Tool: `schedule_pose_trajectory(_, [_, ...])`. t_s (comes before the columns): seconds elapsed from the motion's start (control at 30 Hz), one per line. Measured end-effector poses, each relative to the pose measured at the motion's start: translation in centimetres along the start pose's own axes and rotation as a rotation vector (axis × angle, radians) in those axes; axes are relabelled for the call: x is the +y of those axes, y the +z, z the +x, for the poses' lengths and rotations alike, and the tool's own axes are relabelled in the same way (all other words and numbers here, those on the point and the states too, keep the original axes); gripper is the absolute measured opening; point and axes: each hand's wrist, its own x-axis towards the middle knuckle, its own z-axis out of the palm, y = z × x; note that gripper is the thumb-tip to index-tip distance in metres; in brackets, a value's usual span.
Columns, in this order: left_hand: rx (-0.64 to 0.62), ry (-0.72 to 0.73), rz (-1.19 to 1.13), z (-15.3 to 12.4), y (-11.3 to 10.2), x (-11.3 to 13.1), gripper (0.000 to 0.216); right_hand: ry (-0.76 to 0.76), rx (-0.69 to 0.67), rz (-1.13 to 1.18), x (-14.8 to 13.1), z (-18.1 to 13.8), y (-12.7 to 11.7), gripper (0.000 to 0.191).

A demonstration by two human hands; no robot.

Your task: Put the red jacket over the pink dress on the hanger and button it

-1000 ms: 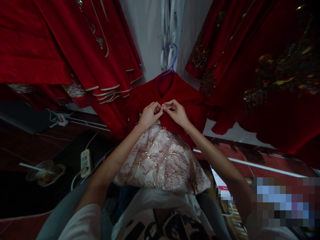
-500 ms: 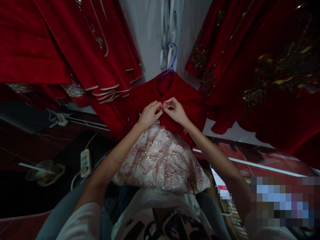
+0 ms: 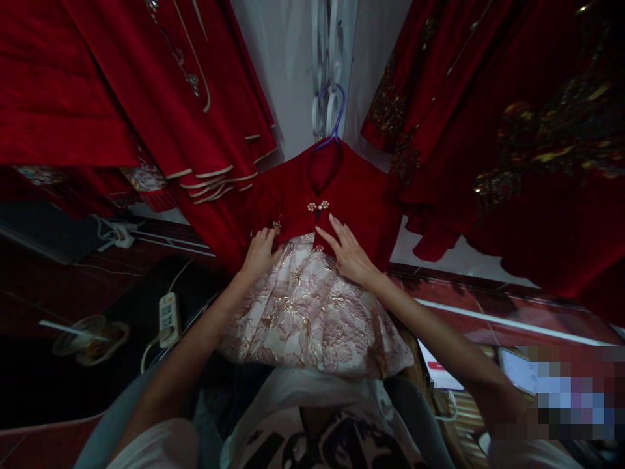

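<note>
The red jacket (image 3: 374, 202) hangs before the person on a purple hanger (image 3: 336, 127), which presumably keeps its shoulders spread; the floral brocade skirt (image 3: 317, 312) spreads below it. The right hand (image 3: 350, 255) is released, fingers splayed below the pearl clasp (image 3: 320, 207), perhaps steadying the front. The left hand (image 3: 258, 255) curls at the lower edge; its grip cannot be told. Red garments (image 3: 161, 111) crowd both sides, leaving room above the skirt.

Pale wall (image 3: 286, 71) behind; reddish tiled floor (image 3: 449, 293) (thin joint lines visible); dim light; black surface (image 3: 53, 397) at left.
</note>
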Motion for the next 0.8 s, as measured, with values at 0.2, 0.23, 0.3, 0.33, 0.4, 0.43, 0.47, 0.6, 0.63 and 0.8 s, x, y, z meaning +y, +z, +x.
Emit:
schedule_pose_trajectory(0.2, [0.116, -0.153, -0.121, -0.6, -2.7, 0.2, 0.014, 0.16, 0.194, 0.0, 0.5, -1.3, 0.5, 0.03])
schedule_pose_trajectory(0.23, [0.169, -0.164, -0.154, -0.4, -3.3, 1.0, 0.014, 0.197, 0.219, 0.079, 0.3, -1.2, 0.2, 0.022])
schedule_pose_trajectory(0.3, [0.241, -0.145, -0.239, 0.2, -4.1, 3.3, 0.02, 0.303, 0.261, 0.256, -0.1, -0.6, -0.6, 0.013])
schedule_pose_trajectory(0.33, [0.248, -0.128, -0.287, 0.5, -4.2, 4.6, 0.024, 0.36, 0.29, 0.338, -0.4, -0.1, -1.0, 0.014])
schedule_pose_trajectory(0.4, [0.191, -0.099, -0.345, 1.1, -3.7, 7.4, 0.028, 0.433, 0.358, 0.482, -1.2, 1.1, -1.8, 0.019])
schedule_pose_trajectory(0.43, [0.156, -0.102, -0.354, 1.3, -3.0, 8.7, 0.028, 0.435, 0.388, 0.555, -1.7, 1.8, -2.1, 0.02])
schedule_pose_trajectory(0.47, [0.134, -0.114, -0.358, 1.5, -2.1, 9.9, 0.028, 0.418, 0.412, 0.626, -2.2, 2.5, -2.3, 0.02])
schedule_pose_trajectory(0.6, [0.034, -0.101, -0.442, 1.1, 2.7, 13.2, 0.036, 0.274, 0.328, 0.731, -4.2, 4.4, -2.2, 0.013])
schedule_pose_trajectory(0.63, [-0.005, -0.043, -0.454, 0.8, 3.7, 13.6, 0.038, 0.246, 0.29, 0.69, -4.4, 4.6, -1.9, 0.018])
schedule_pose_trajectory(0.8, [-0.211, 0.173, -0.423, -1.3, 4.0, 13.1, 0.029, 0.175, 0.186, 0.517, -2.7, 4.6, 0.7, 0.034])
